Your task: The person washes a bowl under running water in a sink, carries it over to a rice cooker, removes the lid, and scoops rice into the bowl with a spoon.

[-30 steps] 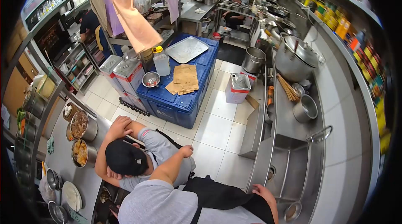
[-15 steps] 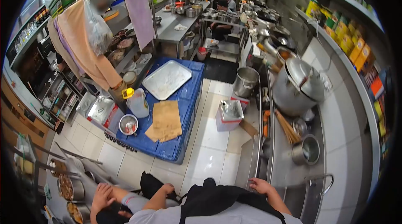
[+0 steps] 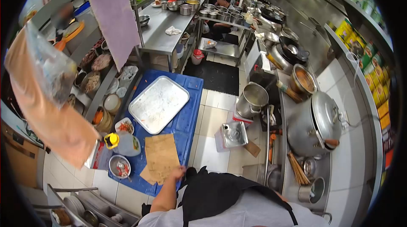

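My left hand is beside the front right edge of the blue chest, next to a sheet of brown cardboard; its fingers are too small to make out. My right hand is hidden, with only a bit of forearm showing past the black apron. On the chest lie a metal tray, a plastic jug with a yellow cap, a metal bowl with red bits and a small dish of chopped food.
A large lidded pot stands on the right counter, above a bundle of sticks. A steel pot and a square tin stand right of the aisle. Cloths hang at left. A person crouches far back.
The view has moved forward along the aisle, and the chest appears closer. The person at the lower left has gone out of view. My right hand has dropped from sight.
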Available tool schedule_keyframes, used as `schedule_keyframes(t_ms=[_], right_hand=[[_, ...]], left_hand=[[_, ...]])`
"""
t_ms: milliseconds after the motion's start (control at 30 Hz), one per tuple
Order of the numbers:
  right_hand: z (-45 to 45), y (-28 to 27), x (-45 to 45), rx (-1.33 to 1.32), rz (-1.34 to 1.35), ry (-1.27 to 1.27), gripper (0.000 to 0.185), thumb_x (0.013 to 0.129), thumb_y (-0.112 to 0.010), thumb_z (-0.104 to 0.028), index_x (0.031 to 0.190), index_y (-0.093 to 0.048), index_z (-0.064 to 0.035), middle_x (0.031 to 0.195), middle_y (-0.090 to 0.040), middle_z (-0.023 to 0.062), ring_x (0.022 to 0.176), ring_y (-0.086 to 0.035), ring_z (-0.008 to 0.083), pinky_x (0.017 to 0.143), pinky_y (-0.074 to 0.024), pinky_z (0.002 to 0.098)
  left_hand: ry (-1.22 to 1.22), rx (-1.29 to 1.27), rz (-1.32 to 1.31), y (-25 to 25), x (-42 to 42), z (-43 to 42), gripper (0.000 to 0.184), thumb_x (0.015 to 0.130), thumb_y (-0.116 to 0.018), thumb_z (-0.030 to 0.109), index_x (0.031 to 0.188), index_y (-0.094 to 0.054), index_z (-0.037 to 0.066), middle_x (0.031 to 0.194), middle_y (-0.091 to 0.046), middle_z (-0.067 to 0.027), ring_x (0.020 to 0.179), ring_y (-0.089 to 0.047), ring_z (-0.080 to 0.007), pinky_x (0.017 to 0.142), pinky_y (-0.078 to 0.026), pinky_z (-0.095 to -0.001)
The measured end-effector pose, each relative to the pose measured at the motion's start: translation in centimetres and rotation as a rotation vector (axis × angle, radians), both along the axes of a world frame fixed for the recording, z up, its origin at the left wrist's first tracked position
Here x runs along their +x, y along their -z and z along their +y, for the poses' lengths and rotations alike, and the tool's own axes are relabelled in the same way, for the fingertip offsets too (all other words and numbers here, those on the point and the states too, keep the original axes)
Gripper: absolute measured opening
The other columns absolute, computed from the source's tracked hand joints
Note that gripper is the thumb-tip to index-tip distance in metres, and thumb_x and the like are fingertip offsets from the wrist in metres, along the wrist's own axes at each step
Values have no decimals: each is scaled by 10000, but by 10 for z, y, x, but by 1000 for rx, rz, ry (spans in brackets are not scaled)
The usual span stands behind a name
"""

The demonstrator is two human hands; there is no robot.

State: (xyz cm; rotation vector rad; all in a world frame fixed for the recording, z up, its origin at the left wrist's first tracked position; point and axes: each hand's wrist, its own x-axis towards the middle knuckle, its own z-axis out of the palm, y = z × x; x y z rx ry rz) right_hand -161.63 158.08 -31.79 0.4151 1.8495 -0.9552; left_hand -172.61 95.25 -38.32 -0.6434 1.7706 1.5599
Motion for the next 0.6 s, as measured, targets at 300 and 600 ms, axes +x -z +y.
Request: schedule_keyframes(t_ms=[300, 600], right_hand=[[-29, 2, -159, -54, -114, 316, 510, 884, -540, -49, 1379, -434, -111, 1059, -650, 251, 806, -655, 345, 629, -511, 480], [-58, -8, -481, -102, 107, 424, 482, 839, -590, -2, 1312, -537, -77, 939, -683, 145, 785, -640, 203, 635, -513, 322]], left_hand=[[157, -329, 859, -180, -495, -56, 287, 873, -697, 210, 1094, -687, 27, 1092, -701, -110, 1032, -643, -219, 933, -482, -345], [-109, -1060, 517, -205, -793, -133, 641, 830, -683, 219, 1420, -437, 179, 1509, -353, -147, 1344, -406, -378, 1062, -414, -468]])
